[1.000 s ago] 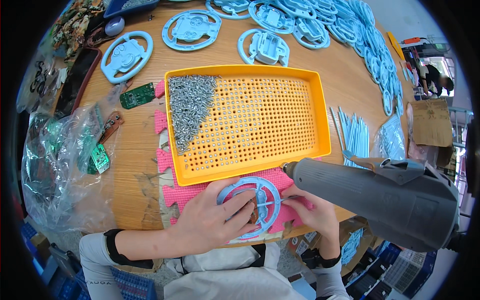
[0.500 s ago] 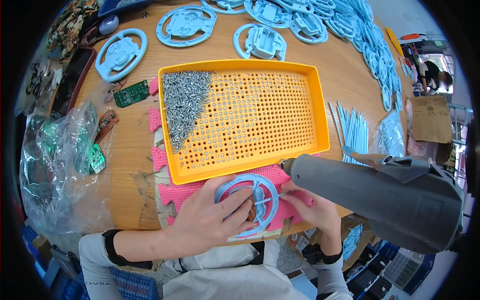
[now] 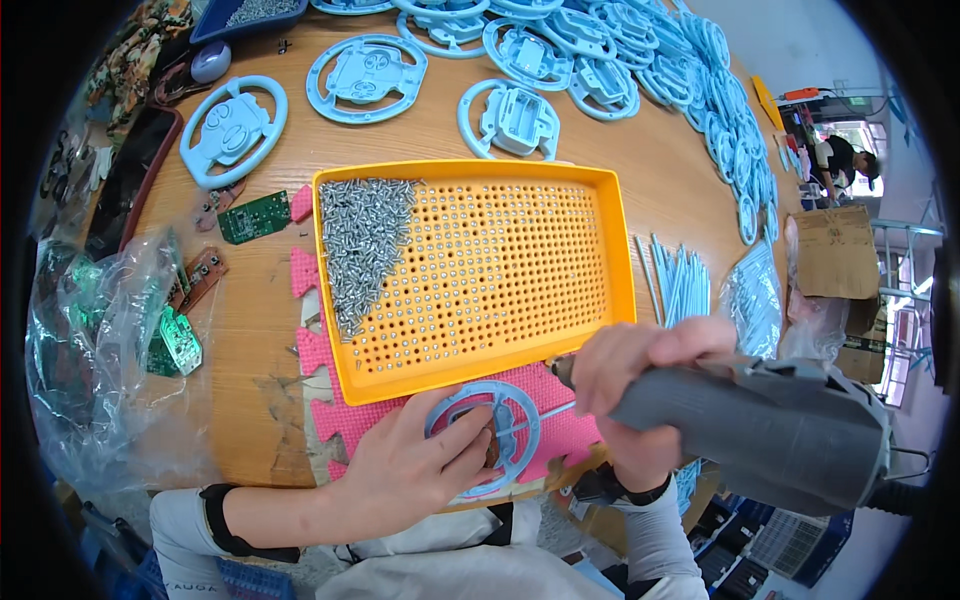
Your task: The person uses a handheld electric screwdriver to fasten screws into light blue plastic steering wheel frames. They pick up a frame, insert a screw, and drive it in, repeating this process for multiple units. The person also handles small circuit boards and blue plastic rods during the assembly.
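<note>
My left hand (image 3: 400, 468) holds a light-blue toy steering wheel (image 3: 533, 440) against the pink foam mat (image 3: 347, 422), its fingers bent over the inside of the ring. Under those fingers a brown part is mostly hidden. A thin light-blue stick (image 3: 560, 407) juts from the wheel toward the right. My right hand (image 3: 632, 395), a little blurred, is wrapped round the front of a dark grey electric screwdriver (image 3: 775, 435). The tool lies across the right side, its tip pointing left above the mat, apart from the wheel.
Beyond my hands stands a yellow perforated tray (image 3: 624, 250) with a heap of screws (image 3: 362, 250). More blue wheels (image 3: 368, 80) lie along the back. Blue sticks (image 3: 680, 285) are at right; circuit boards (image 3: 255, 218) and a plastic bag (image 3: 110, 400) at left. A person (image 3: 842, 165) is far right.
My right hand has left the stick beside the wheel and moved up and right onto the screwdriver. My left hand stays on the wheel. The whole view has shifted slightly.
</note>
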Demonstrator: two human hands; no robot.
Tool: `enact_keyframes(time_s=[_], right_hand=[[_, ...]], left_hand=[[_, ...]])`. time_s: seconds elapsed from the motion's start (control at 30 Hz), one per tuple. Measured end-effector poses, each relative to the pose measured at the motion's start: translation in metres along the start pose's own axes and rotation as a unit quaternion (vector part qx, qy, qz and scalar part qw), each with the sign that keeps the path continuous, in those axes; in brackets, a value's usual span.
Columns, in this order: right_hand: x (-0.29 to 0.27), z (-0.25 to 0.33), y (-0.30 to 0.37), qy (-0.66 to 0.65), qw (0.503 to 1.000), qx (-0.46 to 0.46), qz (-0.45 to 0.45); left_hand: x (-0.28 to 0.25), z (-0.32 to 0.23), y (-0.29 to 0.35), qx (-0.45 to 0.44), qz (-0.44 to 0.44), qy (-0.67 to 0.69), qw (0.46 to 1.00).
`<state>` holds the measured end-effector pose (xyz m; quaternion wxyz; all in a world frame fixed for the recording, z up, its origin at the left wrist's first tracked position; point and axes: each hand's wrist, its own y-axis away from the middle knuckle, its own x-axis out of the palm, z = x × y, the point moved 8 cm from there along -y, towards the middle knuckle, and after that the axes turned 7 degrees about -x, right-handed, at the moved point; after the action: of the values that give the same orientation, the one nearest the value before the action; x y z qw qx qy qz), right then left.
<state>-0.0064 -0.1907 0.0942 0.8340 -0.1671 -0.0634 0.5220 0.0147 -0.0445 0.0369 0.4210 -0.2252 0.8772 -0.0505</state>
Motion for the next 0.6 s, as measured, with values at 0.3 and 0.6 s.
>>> enact_keyframes(time_s=[0.3,0.6], right_hand=[[-0.052,0.037,-0.06,-0.101,0.966,-0.223,-0.082],[-0.084,-0.032,-0.084,0.059,0.975,-0.147,-0.155]], left_hand=[[0.001,0.001,-0.002,-0.009,0.008,0.021,1.0],[0.003,0.001,-0.003,-0.023,0.016,0.012,1.0]])
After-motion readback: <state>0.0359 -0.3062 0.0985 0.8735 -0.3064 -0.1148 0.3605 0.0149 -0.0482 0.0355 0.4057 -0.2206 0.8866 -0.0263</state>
